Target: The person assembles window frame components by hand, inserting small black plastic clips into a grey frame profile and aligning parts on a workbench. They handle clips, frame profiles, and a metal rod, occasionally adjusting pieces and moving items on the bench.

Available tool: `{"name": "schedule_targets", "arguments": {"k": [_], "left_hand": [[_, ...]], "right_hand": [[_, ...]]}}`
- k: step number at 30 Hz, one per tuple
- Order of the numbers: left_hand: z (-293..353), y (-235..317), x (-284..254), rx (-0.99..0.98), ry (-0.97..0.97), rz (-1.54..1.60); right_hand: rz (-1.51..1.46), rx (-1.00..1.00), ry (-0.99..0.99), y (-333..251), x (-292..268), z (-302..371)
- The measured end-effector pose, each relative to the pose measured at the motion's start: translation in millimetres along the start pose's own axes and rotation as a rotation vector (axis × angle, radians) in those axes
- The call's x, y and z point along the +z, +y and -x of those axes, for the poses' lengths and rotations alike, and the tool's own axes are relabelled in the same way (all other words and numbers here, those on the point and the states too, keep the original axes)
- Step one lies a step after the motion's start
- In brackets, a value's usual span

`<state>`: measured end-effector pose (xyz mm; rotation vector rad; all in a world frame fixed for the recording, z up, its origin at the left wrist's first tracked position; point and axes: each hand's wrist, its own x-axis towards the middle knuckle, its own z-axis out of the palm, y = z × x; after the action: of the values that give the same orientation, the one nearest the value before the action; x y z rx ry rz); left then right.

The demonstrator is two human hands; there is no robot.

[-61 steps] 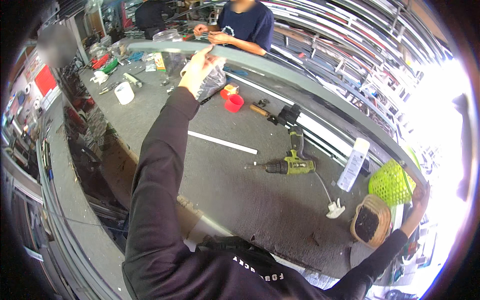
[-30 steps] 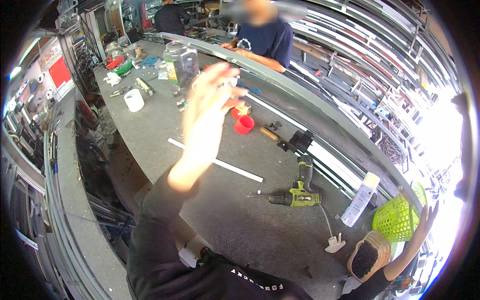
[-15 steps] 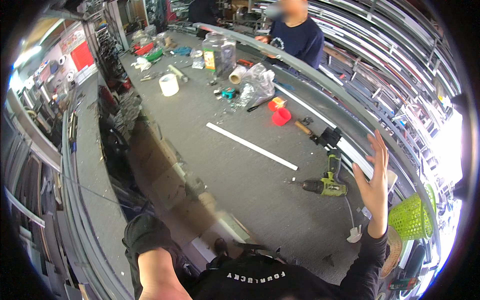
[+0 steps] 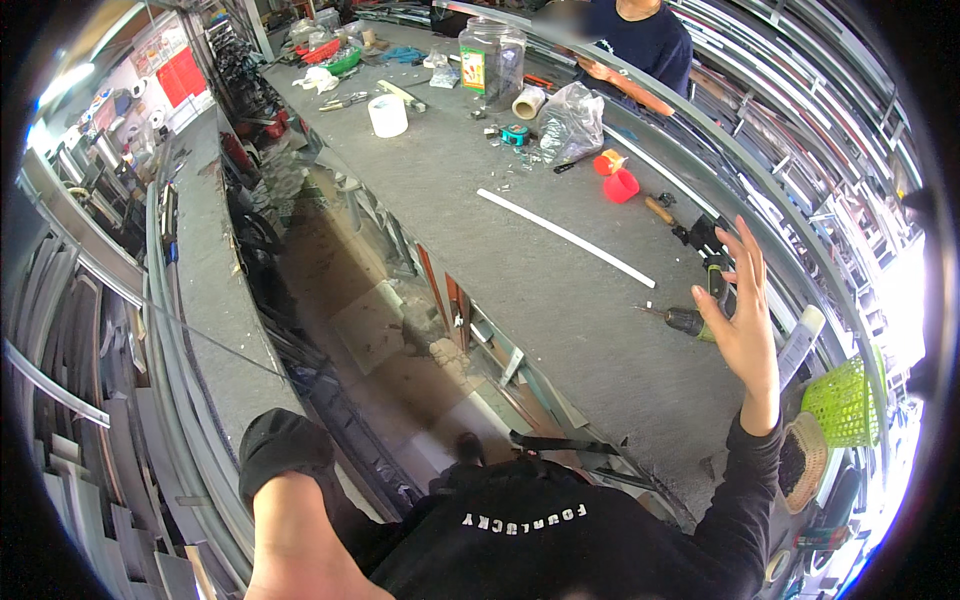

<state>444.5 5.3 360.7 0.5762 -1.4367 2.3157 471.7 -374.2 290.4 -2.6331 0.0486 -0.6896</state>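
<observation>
Rising from the lower right edge in a black sleeve, the right hand is lifted above the grey workbench with its palm open and fingers spread, gripping nothing. Just behind it, partly hidden by the palm, a green and black cordless drill lies on the bench top, its bit pointing left. At the very bottom of the view the left forearm comes in bare below a pushed-up black sleeve; the left hand itself is cut off by the frame edge, so I cannot tell whether it is open or closed.

To the right of the raised hand a white tube-shaped cartridge lies near the bench's far rail, with a green mesh basket and a woven basket beside it.

Further along the bench a long white strip lies diagonally, well apart from the drill. Beyond it stand a red cup and a small orange piece, then a crumpled clear plastic bag, a roll of tape and a white roll. A large clear jar stands further back still.

At the far end another person in a dark blue shirt leans over the bench
</observation>
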Motion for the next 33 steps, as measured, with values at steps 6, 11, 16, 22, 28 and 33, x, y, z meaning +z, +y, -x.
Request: {"name": "schedule_targets", "arguments": {"k": [6, 11, 16, 22, 28, 33], "left_hand": [[13, -5, -7, -0.138, -0.009, 0.341], [5, -8, -12, -0.22, 0.003, 0.531], [12, -7, -12, -0.236, 0.081, 0.666], [24, -4, -10, -0.149, 0.214, 0.31], [112, 19, -119, -0.337, -0.28, -0.246], [175, 102, -291, -1.375, -1.203, -1.399]], "right_hand": [[0.018, 0.021, -0.003, -16, 6, 5], [0.004, 0.019, -0.006, -22, 14, 5], [0.012, -0.009, -0.021, -23, 19, 8], [-0.037, 0.052, -0.066, -20, 33, 19], [-0.53, 0.181, -0.253, -42, 129, 56], [-0.807, 0.142, -0.896, -102, 247, 106]]}}
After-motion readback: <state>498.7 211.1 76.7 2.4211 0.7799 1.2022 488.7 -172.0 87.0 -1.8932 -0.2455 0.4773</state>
